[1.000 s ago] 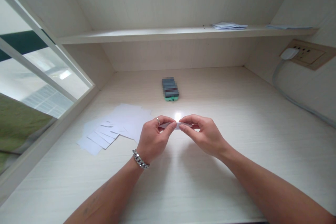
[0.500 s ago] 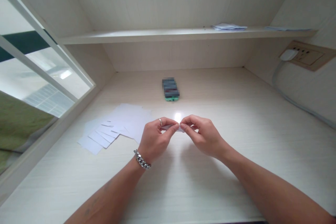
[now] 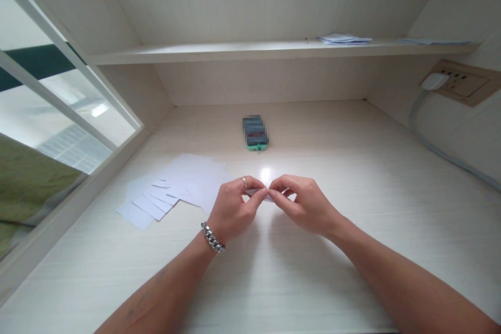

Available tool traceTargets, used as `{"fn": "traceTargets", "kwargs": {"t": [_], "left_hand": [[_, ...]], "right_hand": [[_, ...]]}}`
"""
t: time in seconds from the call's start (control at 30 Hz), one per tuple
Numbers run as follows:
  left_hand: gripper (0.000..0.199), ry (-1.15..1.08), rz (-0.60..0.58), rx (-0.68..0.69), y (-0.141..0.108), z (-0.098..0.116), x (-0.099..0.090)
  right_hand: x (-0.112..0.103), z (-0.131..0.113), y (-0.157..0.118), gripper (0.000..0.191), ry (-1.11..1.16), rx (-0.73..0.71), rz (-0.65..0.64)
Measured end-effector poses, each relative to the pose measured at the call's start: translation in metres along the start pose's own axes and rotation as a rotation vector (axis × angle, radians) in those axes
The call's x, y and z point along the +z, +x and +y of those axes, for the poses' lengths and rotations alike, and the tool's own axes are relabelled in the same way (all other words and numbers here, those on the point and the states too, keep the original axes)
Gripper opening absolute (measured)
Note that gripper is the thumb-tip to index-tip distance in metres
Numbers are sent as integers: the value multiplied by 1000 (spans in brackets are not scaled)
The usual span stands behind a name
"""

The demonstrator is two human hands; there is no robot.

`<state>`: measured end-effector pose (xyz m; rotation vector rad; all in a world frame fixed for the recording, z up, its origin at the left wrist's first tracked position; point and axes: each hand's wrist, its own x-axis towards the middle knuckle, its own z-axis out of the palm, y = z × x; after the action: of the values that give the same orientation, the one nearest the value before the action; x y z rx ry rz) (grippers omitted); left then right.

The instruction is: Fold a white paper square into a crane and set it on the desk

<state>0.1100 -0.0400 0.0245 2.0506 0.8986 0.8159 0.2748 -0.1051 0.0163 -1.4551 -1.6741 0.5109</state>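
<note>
Counter [image 3: 332, 292] carries fanned white sheets [image 3: 209, 182] at left. Left hand [image 3: 237, 207] and right hand [image 3: 307, 203] nearly meet, both pinching; beyond them lies a dark pixelated object [image 3: 255, 133]. A small white paper [image 3: 269, 199] is gripped between both hands' thumbs and fingers.

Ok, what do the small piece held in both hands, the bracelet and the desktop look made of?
Held piece: probably matte paper, thin and white, though mostly hidden.
Bracelet: likely polished metal, with silver-coloured links catching light.
Desktop: pale, faintly streaked, with a soft glare; laminate or finished wood, I can't tell which.
</note>
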Motion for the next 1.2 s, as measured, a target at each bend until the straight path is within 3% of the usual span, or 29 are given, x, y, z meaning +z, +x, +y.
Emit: {"fn": "traceTargets", "kwargs": {"t": [0.4, 0.63, 0.73, 0.87, 1.07, 1.2], "left_hand": [[11, -164, -56, -127, 5, -3, -5], [16, -295, -20, -193, 9, -14, -9], [17, -319, -66, -205, 9, -14, -5], [13, -254, -105, -153, 6, -9, -3], [11, -128, -305, -104, 4, -5, -10], [14, -106, -355, -125, 6, -8, -19]], "right_hand": [[-16, 1, 4, 14, 23, 56, -84], [-15, 5, 5, 12, 109, 132, -7], [-10, 4, 5, 14, 198, 135, -53], [-6, 5, 5, 14, 145, 131, -111], [-9, 4, 5, 13, 113, 133, -274], [-17, 7, 7, 12, 225, 197, -282]]}}
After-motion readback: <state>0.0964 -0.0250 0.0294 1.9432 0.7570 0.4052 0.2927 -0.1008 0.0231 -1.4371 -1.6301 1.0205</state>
